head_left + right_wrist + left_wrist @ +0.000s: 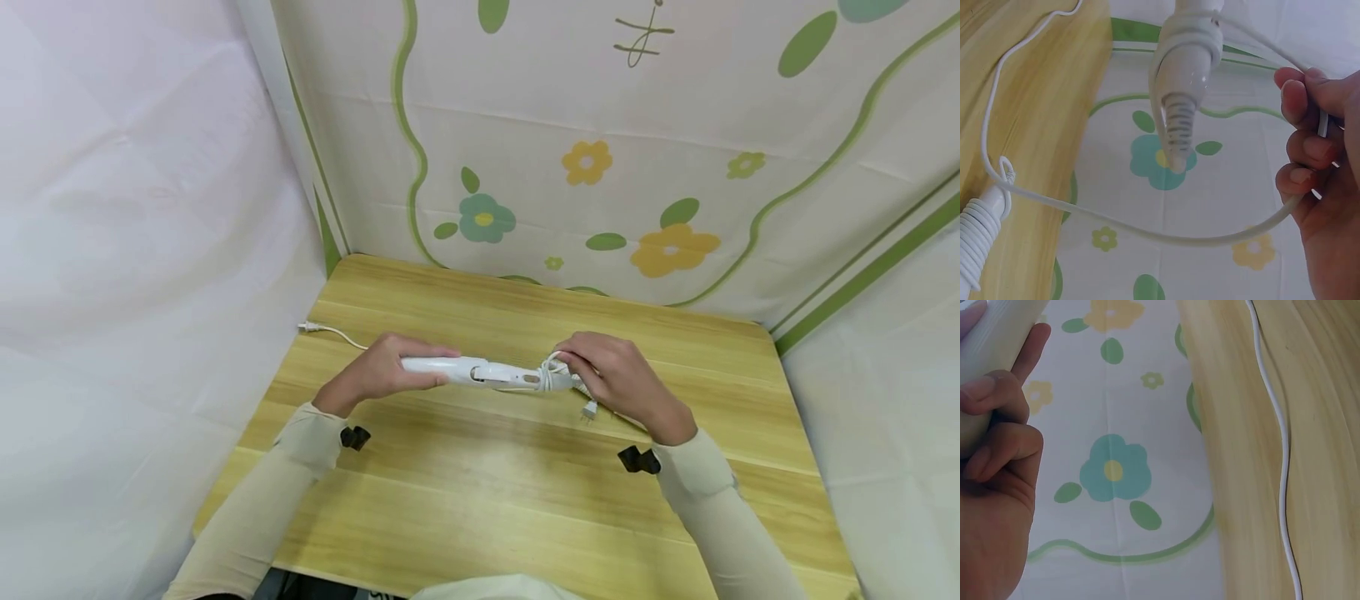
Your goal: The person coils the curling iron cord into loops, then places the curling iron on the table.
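Observation:
A white hair straightener (457, 370) is held up level over the table, its cord wound round its right end. My left hand (386, 367) grips the other end; in the left wrist view, curled fingers (1007, 400) wrap the white body. With my right hand (618, 375) I pinch the white cord (1210, 241) beside the wound end. The right wrist view shows the cord running through the curled fingers, with a loop hanging below, and the ribbed cord sleeve (1180, 125) hanging free.
On the wooden table (480, 500), a white plug (307, 327) lies at the left edge with its cord. Another plug (590, 410) shows below my right hand. A white handle wrapped in cord (979, 244) lies on the table. Flowered cloth (525, 108) hangs behind.

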The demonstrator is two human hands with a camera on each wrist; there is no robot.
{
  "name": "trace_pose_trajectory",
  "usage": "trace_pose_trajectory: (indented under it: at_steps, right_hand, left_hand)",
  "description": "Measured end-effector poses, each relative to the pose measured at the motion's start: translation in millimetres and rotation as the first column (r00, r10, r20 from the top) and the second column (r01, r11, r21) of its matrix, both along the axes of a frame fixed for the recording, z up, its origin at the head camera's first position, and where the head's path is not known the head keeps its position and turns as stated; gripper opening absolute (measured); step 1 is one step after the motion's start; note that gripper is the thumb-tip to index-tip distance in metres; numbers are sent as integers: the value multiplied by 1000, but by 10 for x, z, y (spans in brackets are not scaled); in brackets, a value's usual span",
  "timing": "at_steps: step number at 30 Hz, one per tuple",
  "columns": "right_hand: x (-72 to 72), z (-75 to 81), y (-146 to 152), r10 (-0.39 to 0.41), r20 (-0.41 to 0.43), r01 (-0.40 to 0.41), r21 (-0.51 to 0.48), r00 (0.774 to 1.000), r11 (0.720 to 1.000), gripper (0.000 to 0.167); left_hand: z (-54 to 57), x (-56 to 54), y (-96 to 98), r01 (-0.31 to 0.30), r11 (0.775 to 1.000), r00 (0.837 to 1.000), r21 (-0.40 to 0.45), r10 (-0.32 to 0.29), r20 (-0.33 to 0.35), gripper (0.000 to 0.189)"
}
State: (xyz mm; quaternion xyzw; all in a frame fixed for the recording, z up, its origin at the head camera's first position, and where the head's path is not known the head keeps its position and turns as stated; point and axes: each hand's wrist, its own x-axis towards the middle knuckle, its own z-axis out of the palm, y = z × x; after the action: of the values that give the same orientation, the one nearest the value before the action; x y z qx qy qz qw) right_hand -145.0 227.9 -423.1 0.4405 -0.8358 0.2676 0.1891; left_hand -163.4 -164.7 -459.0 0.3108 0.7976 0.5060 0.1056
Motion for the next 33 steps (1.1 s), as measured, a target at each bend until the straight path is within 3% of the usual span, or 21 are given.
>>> trace_pose_trajectory:
  at_steps: [8, 14, 18, 23, 28, 33]
  right_hand:
    - [-99, -120, 17, 57, 83, -57, -1, 995, 998, 15]
    - [-127, -210, 46, 74, 214, -77, 6, 974, 997, 22]
    - [-110, -252, 70, 77, 307, -77, -13, 949, 997, 24]
    - [-65, -316, 45, 117, 392, -92, -83, 913, 992, 25]
    - [8, -406, -50, 138, 371, -87, -151, 918, 985, 18]
    - [78, -450, -141, 103, 368, -38, -178, 924, 983, 25]
  left_hand:
    - [-24, 30, 31, 130, 990, 991, 62, -131, 0, 35]
    - [-2, 38, 15, 155, 978, 985, 137, -163, 53, 35]
    - [-18, 29, -6, 164, 967, 981, 193, -181, 75, 35]
    - [-46, 21, -26, 104, 959, 983, 262, -139, 117, 37]
    - [-49, 19, -6, 28, 947, 987, 320, -77, 142, 40]
    - [-54, 14, 24, -49, 939, 990, 341, 1, 139, 40]
